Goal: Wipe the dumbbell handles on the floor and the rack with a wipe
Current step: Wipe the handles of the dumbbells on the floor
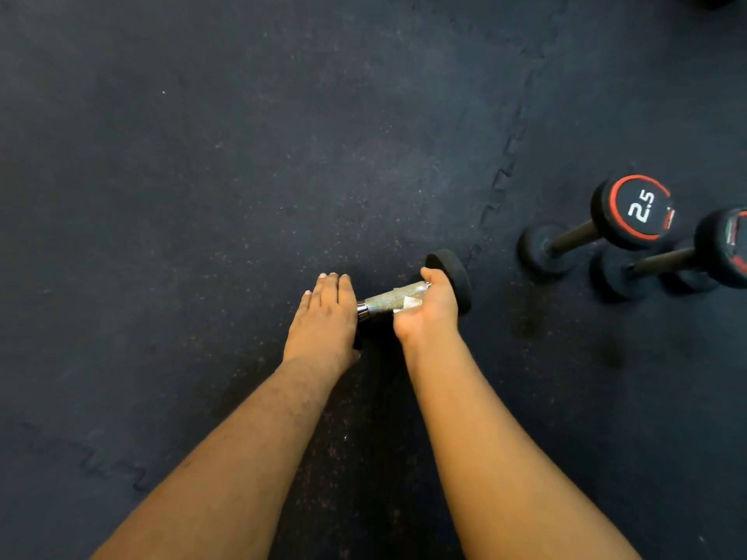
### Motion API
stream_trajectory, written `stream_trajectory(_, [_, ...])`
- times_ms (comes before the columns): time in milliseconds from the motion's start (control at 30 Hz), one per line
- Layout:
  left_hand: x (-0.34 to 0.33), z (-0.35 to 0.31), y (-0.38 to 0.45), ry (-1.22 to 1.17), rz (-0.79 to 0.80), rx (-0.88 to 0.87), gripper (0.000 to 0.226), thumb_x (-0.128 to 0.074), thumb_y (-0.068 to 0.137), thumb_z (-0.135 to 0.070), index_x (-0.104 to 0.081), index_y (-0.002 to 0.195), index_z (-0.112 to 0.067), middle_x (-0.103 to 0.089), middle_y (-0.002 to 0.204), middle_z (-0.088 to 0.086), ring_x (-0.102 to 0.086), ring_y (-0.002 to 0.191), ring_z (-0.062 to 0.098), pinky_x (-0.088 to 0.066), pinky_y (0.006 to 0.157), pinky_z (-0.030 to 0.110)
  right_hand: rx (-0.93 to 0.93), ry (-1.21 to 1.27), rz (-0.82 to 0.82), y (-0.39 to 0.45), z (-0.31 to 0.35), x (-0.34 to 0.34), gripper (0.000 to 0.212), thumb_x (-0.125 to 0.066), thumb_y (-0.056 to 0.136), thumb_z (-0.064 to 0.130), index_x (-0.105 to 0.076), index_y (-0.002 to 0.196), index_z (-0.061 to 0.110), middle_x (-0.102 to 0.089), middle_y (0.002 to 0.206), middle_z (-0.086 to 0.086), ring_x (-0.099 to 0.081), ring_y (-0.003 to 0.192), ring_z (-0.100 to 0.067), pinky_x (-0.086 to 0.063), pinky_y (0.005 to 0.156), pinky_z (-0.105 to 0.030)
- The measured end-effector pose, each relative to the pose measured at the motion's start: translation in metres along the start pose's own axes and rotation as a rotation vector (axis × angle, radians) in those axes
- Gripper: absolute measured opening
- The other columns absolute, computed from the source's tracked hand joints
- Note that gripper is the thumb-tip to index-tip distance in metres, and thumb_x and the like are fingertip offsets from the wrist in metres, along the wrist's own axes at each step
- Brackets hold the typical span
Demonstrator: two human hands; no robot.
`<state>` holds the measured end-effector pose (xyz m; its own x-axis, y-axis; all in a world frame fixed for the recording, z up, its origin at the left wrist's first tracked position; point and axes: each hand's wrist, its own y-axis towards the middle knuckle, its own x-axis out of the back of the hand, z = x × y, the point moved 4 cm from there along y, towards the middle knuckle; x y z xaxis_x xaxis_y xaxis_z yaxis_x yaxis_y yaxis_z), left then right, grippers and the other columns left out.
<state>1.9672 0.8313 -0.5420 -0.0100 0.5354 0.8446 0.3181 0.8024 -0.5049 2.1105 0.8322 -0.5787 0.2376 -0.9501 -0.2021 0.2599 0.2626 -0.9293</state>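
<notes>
- Head view, grip first: the right hand (429, 307) is curled around the silver knurled metal handle (394, 296) of a small black-headed dumbbell lying on the floor, with a white crumpled wipe (408, 304) trapped between palm and bar. Only a corner of the wipe shows; how far it wraps the bar cannot be told.
- Beside the grip, at the handle's other end: the left hand (325, 315) lies flat, fingers straight and together, over the near head, which is hidden beneath it. It appears to pin the dumbbell against rolling and grasps nothing.
- Just beyond the gripping hand: the far black round rubber head (452, 276) stands clear of the fingers.
- Judgement on the step: the wipe sits at the far end of the bar, so the bare knurled stretch toward the flat hand seems yet to be covered. A full-length stroke with a twist around the bar would reach the knurl grooves; the flat hand should keep firm downward pressure.
- Further out, well right of the grip: two black dumbbells stand tilted, one marked 2.5 with a red ring (634, 212), its neighbour (723, 246) cut by the frame edge.
- Underneath everything: dark speckled interlocking rubber floor mats (202, 175). No rack is in view.
</notes>
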Motion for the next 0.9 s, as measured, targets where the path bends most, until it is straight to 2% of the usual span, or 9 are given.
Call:
stream_trajectory(67, [0.001, 0.0, 0.0, 0.002, 0.006, 0.002, 0.121, -0.084, 0.079, -0.038, 0.0, 0.16, -0.004, -0.008, 0.168, 0.015, -0.004, 0.157, 0.029, -0.013, 0.128, 0.044, -0.007, 0.005, 0.037, 0.007, 0.002, 0.0, 0.009, -0.06, 0.093, 0.009, -0.058, 0.084, 0.008, -0.058, 0.085, -0.006, -0.059, 0.082, -0.021, -0.05, 0.099, -0.042])
stream_trajectory(167, [-0.002, 0.0, 0.0, 0.009, 0.0, 0.005, 0.12, -0.084, 0.08, -0.038, 0.0, 0.16, -0.005, -0.008, 0.168, 0.015, -0.003, 0.157, 0.029, -0.013, 0.128, 0.044, -0.015, 0.051, 0.127, 0.003, 0.002, 0.008, 0.009, -0.062, 0.094, 0.015, -0.061, 0.089, 0.007, -0.062, 0.086, -0.006, -0.062, 0.085, -0.021, -0.049, 0.102, -0.043])
stream_trajectory(267, [-0.004, 0.0, 0.0, 0.008, 0.001, 0.005, 0.12, -0.084, 0.079, -0.038, -0.001, 0.16, -0.005, -0.009, 0.167, 0.015, -0.004, 0.157, 0.029, -0.013, 0.128, 0.044, 0.032, 0.124, 0.123, -0.007, 0.003, 0.015, 0.028, -0.068, 0.09, 0.019, -0.065, 0.114, 0.004, -0.069, 0.114, -0.014, -0.066, 0.109, -0.031, -0.047, 0.106, -0.048])
stream_trajectory(300, [-0.004, 0.0, 0.0, 0.008, -0.003, 0.003, 0.12, -0.084, 0.079, -0.039, -0.002, 0.159, -0.005, -0.01, 0.167, 0.015, -0.004, 0.157, 0.03, -0.013, 0.128, 0.044, 0.024, 0.134, 0.102, -0.007, 0.004, 0.013, 0.032, -0.07, 0.089, 0.019, -0.065, 0.116, 0.004, -0.068, 0.118, -0.015, -0.065, 0.111, -0.031, -0.047, 0.107, -0.049])
stream_trajectory(433, [-0.002, 0.0, 0.0, -0.001, -0.013, 0.008, 0.119, -0.084, 0.08, -0.038, -0.002, 0.159, -0.005, -0.011, 0.167, 0.015, -0.004, 0.157, 0.029, -0.014, 0.128, 0.045, -0.01, 0.075, 0.097, 0.005, 0.005, 0.003, 0.013, -0.069, 0.091, 0.019, -0.062, 0.091, 0.008, -0.057, 0.091, -0.005, -0.06, 0.094, -0.02, -0.045, 0.109, -0.042])
stream_trajectory(500, [-0.003, 0.0, -0.001, 0.0, -0.009, 0.015, 0.118, -0.084, 0.08, -0.036, -0.002, 0.159, -0.004, -0.01, 0.167, 0.015, -0.004, 0.157, 0.029, -0.013, 0.128, 0.044, -0.022, 0.045, 0.139, 0.006, 0.003, 0.008, 0.012, -0.068, 0.092, 0.019, -0.062, 0.091, 0.008, -0.058, 0.09, -0.006, -0.061, 0.093, -0.02, -0.044, 0.11, -0.042])
stream_trajectory(633, [-0.005, -0.001, 0.0, -0.006, -0.008, 0.024, 0.118, -0.084, 0.08, -0.033, -0.001, 0.16, -0.005, -0.008, 0.167, 0.015, -0.002, 0.157, 0.029, -0.012, 0.128, 0.043, 0.037, 0.005, 0.115, -0.01, -0.002, 0.019, 0.03, -0.07, 0.091, 0.016, -0.064, 0.118, 0.005, -0.069, 0.113, -0.014, -0.066, 0.109, -0.03, -0.05, 0.103, -0.046])
stream_trajectory(800, [-0.004, -0.001, 0.0, -0.004, -0.011, 0.02, 0.117, -0.083, 0.081, -0.033, -0.002, 0.16, -0.004, -0.01, 0.167, 0.016, -0.004, 0.157, 0.029, -0.012, 0.128, 0.043, 0.005, -0.104, 0.147, 0.006, -0.001, 0.007, 0.011, -0.069, 0.092, 0.015, -0.062, 0.098, 0.009, -0.061, 0.09, -0.008, -0.064, 0.083, -0.022, -0.055, 0.087, -0.04])
stream_trajectory(900, [-0.004, -0.001, -0.001, -0.008, -0.017, 0.023, 0.115, -0.082, 0.082, -0.032, -0.002, 0.16, -0.003, -0.009, 0.167, 0.016, -0.004, 0.157, 0.03, -0.012, 0.128, 0.043, -0.029, -0.172, 0.235, 0.015, -0.01, 0.019, 0.009, -0.066, 0.095, 0.016, -0.063, 0.1, 0.01, -0.065, 0.093, -0.01, -0.068, 0.088, -0.025, -0.056, 0.087, -0.038])
